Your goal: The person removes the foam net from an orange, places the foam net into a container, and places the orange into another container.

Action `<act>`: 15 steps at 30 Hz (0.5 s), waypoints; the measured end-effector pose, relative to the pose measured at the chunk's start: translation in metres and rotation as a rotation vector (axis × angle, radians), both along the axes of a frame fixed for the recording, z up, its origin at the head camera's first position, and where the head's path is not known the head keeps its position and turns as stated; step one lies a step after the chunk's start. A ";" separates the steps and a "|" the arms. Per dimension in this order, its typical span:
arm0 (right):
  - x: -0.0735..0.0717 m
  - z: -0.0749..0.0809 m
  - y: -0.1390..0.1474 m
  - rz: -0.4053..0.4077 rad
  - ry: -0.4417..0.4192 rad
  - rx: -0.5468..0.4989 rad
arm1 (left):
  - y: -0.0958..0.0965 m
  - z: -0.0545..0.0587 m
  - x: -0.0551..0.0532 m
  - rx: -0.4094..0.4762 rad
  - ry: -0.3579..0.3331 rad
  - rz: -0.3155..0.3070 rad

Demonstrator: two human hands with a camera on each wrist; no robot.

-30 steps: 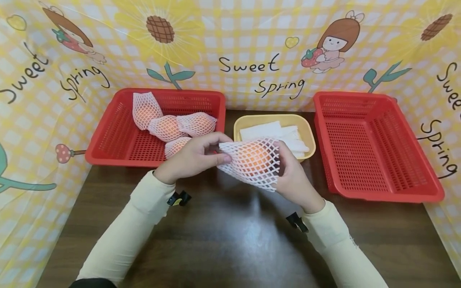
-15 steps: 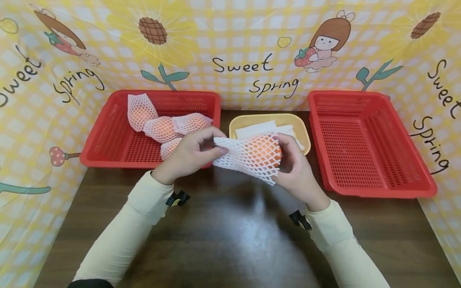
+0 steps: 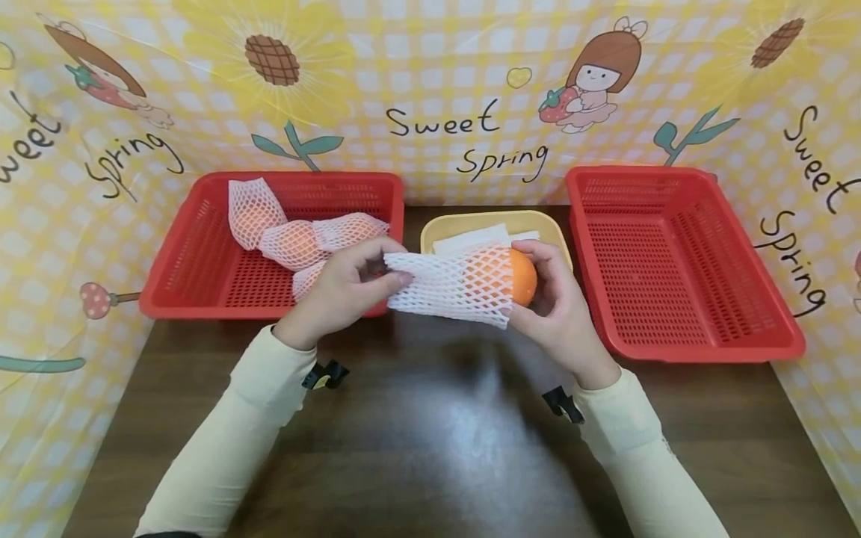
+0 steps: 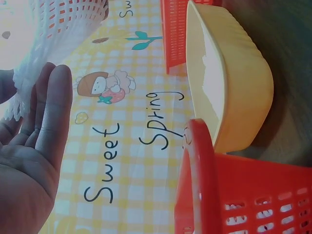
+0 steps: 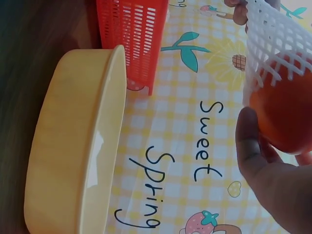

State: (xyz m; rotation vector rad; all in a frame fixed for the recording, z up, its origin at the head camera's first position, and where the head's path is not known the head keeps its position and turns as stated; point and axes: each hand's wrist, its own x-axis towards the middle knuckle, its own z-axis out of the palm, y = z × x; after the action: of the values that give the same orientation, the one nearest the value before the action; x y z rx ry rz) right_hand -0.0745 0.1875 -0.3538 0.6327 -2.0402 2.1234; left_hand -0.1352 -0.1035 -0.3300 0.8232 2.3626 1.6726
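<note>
Between both hands, in front of the yellow tub, is an orange (image 3: 524, 278) partly inside a white foam net sleeve (image 3: 430, 284). My left hand (image 3: 346, 288) pinches the sleeve's left end between thumb and fingers. At the other end, my right hand (image 3: 561, 302) holds the orange, thumb and fingers at the sleeve's open rim. The right wrist view shows the bare side of the orange (image 5: 287, 114) sticking out of the mesh toward the right palm. In the left wrist view the sleeve (image 4: 36, 58) hangs from the left hand (image 4: 36, 146).
A red basket (image 3: 151, 295) on the left holds several net-wrapped oranges (image 3: 296, 243). Behind the hands stands a yellow tub (image 3: 437, 222) with folded white sleeves (image 3: 471, 239). Another red basket (image 3: 673, 351) sits on the right. Patterned cloth (image 3: 444, 172) walls the table's back and sides.
The orange has come partway out of the sleeve's right end, baring its right side. The right hand has shifted slightly right relative to the left, and the sleeve looks longer and flatter.
</note>
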 end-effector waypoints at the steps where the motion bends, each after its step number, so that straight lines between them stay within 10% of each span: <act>1: 0.000 0.000 0.000 -0.006 -0.011 -0.004 | -0.001 0.000 0.000 -0.002 0.002 0.008; 15: 0.000 0.004 0.008 -0.061 -0.026 0.022 | -0.012 -0.004 -0.005 0.024 -0.009 0.024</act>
State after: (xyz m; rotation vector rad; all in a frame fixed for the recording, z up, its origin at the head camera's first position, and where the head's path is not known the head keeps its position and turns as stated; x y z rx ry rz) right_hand -0.0748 0.1952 -0.3498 0.5413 -2.0719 2.0890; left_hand -0.1401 -0.1151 -0.3344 0.7926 2.3601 1.7133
